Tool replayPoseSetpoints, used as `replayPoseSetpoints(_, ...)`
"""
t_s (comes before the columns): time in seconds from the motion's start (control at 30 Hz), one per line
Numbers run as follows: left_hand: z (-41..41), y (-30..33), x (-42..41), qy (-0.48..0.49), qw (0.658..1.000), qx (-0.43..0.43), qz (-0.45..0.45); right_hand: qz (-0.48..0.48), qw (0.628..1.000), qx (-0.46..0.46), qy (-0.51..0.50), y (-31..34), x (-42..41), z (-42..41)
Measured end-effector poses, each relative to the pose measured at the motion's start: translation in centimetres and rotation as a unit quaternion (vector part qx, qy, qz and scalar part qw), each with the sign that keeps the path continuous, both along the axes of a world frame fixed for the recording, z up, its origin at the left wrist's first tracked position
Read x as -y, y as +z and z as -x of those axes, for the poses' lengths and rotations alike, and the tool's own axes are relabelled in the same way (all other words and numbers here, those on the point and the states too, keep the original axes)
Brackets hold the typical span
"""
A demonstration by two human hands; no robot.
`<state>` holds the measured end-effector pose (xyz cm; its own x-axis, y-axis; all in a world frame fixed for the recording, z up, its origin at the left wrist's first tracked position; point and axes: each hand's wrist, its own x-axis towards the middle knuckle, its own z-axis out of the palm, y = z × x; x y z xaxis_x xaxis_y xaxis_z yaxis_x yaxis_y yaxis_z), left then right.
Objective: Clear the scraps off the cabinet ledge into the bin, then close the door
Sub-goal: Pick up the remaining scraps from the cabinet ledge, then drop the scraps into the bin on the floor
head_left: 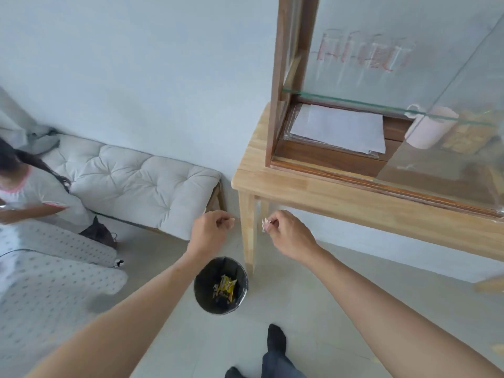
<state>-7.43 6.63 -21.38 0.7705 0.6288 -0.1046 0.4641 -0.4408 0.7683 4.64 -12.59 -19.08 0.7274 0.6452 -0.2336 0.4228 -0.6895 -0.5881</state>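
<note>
A glass-fronted wooden cabinet [281, 105] stands on a light wooden table [313, 192] at the right, its glass door [450, 148] swung open. My right hand [286, 230] hovers below the table's front edge, pinching a small white scrap [265, 223]. My left hand [211, 227] is level with it to the left, fingers curled closed, with nothing clearly visible in them. A black-lined bin [203, 279] sits on the floor below and between both hands, with yellow wrappers [225, 287] inside.
White papers [341, 128] and a pale pink cup [428, 129] lie inside the cabinet. A cushioned bench [131, 175] runs along the wall at left, where a person [35, 195] sits. A dotted mat [49, 274] covers the floor at left. My feet [275, 339] are near the bin.
</note>
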Motion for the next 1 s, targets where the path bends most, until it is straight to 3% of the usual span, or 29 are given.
replayPoseSetpoints(0.27, 8.0, -10.4, -3.6, 0.122, 0.985, -0.092, 0.077, 0.112, 0.985, -0.069, 0.110, -10.9, -7.3, 2.8)
replayPoseSetpoints(0.53, 9.6, -26.9, -6.2, 0.221, 0.953, -0.137, 0.154, 0.213, 0.959, -0.107, 0.153, -29.1, -12.6, 3.6)
replayPoseSetpoints(0.77, 8.8, -41.4, -6.2, 0.185, 0.936, -0.226, 0.198, 0.268, 0.937, -0.109, 0.197, -42.9, -15.1, 5.1)
replayPoseSetpoints(0.9, 9.1, -43.8, -6.5, 0.132, 0.921, -0.292, 0.221, 0.305, 0.915, -0.138, 0.224, -45.0, -15.3, 5.3)
replayPoseSetpoints(1.0, 9.1, -42.6, -6.4, 0.138, 0.917, -0.290, 0.235, 0.289, 0.927, -0.129, 0.200, -43.4, -15.2, 5.2)
